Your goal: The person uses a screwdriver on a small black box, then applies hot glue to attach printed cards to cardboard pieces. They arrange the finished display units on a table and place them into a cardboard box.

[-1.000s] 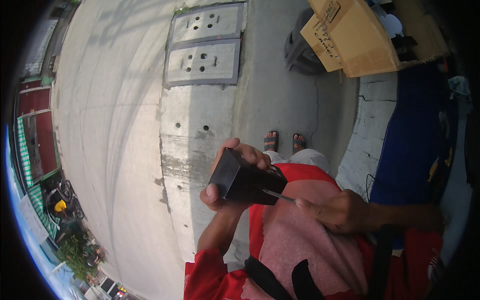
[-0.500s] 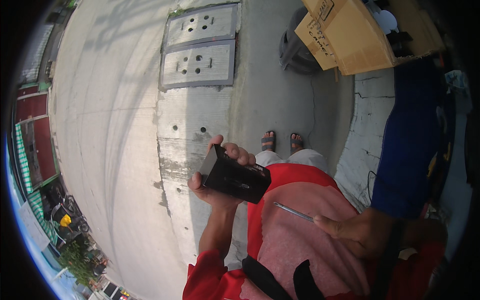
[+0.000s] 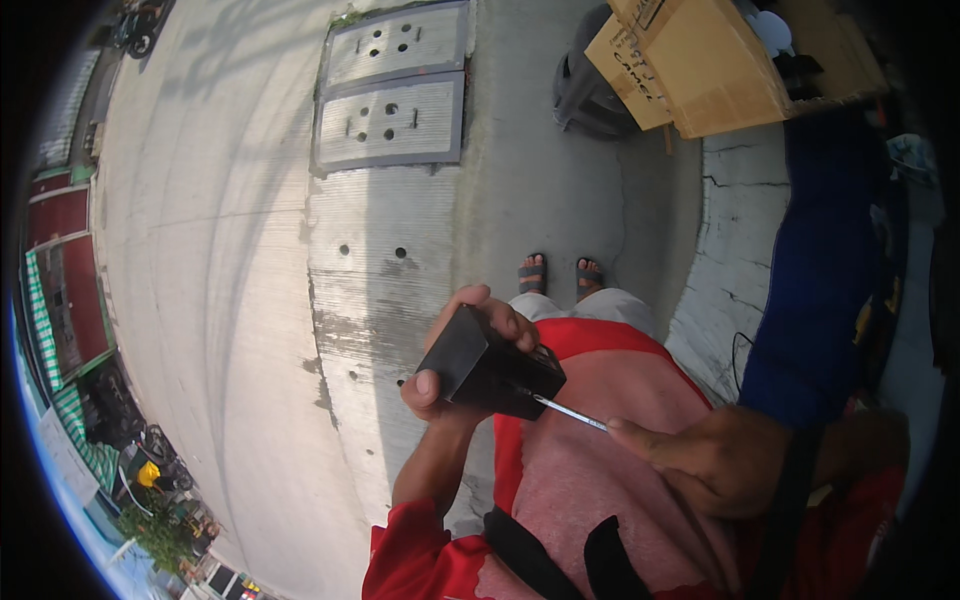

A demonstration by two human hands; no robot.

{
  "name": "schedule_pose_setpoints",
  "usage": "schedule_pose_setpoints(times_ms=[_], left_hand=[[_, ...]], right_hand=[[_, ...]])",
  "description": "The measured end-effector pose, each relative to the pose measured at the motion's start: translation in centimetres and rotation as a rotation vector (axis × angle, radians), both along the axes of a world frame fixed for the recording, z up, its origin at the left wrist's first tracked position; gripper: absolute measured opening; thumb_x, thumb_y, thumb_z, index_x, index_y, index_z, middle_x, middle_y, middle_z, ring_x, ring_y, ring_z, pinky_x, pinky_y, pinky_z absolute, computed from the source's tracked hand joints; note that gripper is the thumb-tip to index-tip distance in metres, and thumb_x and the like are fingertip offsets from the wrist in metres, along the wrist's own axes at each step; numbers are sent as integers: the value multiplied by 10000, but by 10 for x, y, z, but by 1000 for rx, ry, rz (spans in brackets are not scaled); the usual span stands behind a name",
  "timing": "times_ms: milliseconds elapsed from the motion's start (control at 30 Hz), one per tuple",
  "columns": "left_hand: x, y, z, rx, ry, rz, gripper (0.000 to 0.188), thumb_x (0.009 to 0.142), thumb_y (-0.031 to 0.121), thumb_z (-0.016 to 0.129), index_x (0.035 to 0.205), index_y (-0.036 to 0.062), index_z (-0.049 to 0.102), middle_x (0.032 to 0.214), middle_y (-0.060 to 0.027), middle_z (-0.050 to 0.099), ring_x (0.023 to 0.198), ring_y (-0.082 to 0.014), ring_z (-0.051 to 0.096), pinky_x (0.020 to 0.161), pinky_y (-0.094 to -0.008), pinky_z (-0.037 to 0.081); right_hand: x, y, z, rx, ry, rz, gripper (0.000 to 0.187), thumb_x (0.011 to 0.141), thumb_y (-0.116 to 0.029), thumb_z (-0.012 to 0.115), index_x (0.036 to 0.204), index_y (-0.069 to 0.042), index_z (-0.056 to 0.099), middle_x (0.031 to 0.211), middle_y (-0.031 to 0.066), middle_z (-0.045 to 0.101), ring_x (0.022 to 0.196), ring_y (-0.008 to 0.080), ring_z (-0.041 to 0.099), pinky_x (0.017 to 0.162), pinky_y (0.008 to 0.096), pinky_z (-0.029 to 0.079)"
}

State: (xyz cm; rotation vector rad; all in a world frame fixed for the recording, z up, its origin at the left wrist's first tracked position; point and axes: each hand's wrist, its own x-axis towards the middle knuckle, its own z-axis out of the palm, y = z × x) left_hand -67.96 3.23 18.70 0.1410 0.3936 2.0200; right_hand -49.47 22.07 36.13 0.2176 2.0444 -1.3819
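My left hand [image 3: 428, 392] grips a small black box [image 3: 490, 362] in front of my body, with the thumb on the near side and the fingers over the far edge. Pinched in my right hand [image 3: 715, 455] is a thin metal screwdriver [image 3: 572, 411]; its handle is hidden in the closed fingers. The shaft points left, and its tip meets the lower right part of the box's near face, at or by a small slot. Whether the tip is inside cannot be made out.
An open cardboard box [image 3: 715, 75] stands at the upper right beside a dark grey plastic object [image 3: 590, 95]. Blue cloth [image 3: 825, 260] hangs along the right. Slotless concrete covers [image 3: 390, 120] with holes lie in the pavement ahead. A parked motorcycle [image 3: 145, 30] is far left.
The black box has shifted right and tilted in my left hand. My right hand has brought the screwdriver's tip up to the box; before, they were apart.
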Motion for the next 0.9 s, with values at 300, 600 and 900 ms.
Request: schedule_pose_setpoints(times_ms=[300, 600, 900], left_hand=[[-7, 4, 11, -156, 566, -139, 863, 731, 449, 748, 1382, -76, 532, 957, -184, 641, 831, -267, 660, 765, -364, 534], [16, 2, -3, -247, 722, -389, 823, 770, 405, 728, 1392, -91, 517, 971, -155, 649, 816, -206, 635, 740, -316, 500], [-1, 12, -2, -306, 347, -198, 950, 740, 548, 776, 1444, -17, 481, 1055, -147, 602, 985, -269, 617, 835, -399, 540]], right_hand=[[-29, 1, 13, 27, -188, 84, 568, 940, -37, 514, 1507, -54, 478, 696, 209, 657, 606, 359, 685, 585, 444, 562], [-18, -12, -7, -32, -407, 9, 571, 946, -42, 484, 1517, -44, 457, 717, 222, 666, 609, 364, 688, 615, 449, 577], [16, -27, -38, 95, -45, -80, 673, 891, -46, 565, 1547, -67, 418, 739, 180, 684, 621, 352, 699, 586, 453, 588]])
